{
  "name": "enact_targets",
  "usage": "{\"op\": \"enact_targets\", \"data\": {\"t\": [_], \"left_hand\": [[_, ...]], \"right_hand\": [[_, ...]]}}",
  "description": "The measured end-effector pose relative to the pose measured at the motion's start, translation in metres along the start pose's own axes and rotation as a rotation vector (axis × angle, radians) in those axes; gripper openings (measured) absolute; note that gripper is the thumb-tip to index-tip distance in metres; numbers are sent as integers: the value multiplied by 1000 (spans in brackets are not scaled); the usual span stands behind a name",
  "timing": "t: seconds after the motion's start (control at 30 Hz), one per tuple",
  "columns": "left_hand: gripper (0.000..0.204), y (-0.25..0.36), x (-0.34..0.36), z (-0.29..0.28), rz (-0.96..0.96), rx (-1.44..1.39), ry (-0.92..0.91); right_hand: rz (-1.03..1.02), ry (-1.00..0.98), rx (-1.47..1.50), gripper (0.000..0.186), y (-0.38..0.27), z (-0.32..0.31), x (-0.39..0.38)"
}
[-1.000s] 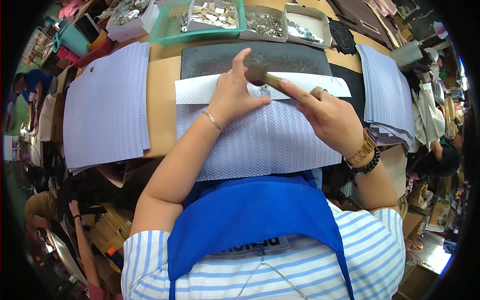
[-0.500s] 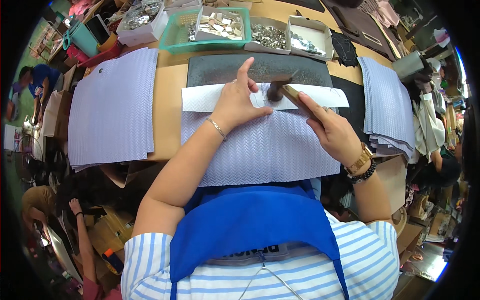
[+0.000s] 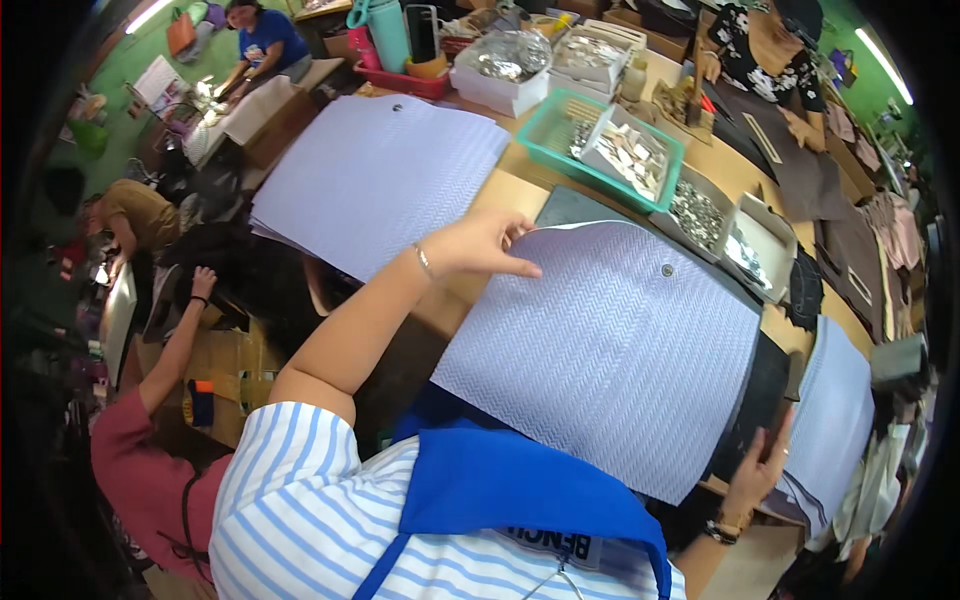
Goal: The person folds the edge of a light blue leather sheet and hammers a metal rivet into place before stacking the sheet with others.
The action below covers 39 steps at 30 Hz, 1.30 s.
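A tan wooden worktop carries a stack of lilac chevron-textured sheets at the person's left, a dark mat in the middle, and a teal basket with small white trays of metal fittings along the far edge; another pile of lilac sheets lies at the right. The room is a crowded workshop with green walls, and other people sit at benches around it. The left hand reaches forward, arm outstretched, with thumb and fingers pinched on the upper left edge of a lilac sheet with a snap stud, which is lifted off the worktop and tilted over the dark mat toward the person. The right hand is low at the sheet's right edge, fingers curled around a dark handle.
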<state>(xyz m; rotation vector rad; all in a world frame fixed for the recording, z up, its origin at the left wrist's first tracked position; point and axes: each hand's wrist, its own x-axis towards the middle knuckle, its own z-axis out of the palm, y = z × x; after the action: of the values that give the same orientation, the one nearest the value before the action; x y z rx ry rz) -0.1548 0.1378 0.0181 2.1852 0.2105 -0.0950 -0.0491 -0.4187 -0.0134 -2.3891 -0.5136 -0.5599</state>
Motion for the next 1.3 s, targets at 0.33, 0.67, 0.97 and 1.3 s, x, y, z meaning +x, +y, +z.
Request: {"op": "enact_targets", "data": {"t": [0.33, 0.67, 0.97, 1.3], "left_hand": [[41, 37, -46, 28, -44, -38, 408], [90, -95, -100, -268, -514, 1327, 1091], [113, -237, -110, -227, -726, 618, 616], [94, -177, -83, -188, -639, 808, 715]], "right_hand": [[-148, -177, 13, 40, -56, 28, 55], [-365, -262, 139, 37, -107, 115, 71], [-249, -278, 175, 20, -101, 124, 71], [-51, -328, 224, 18, -53, 1, -110]]}}
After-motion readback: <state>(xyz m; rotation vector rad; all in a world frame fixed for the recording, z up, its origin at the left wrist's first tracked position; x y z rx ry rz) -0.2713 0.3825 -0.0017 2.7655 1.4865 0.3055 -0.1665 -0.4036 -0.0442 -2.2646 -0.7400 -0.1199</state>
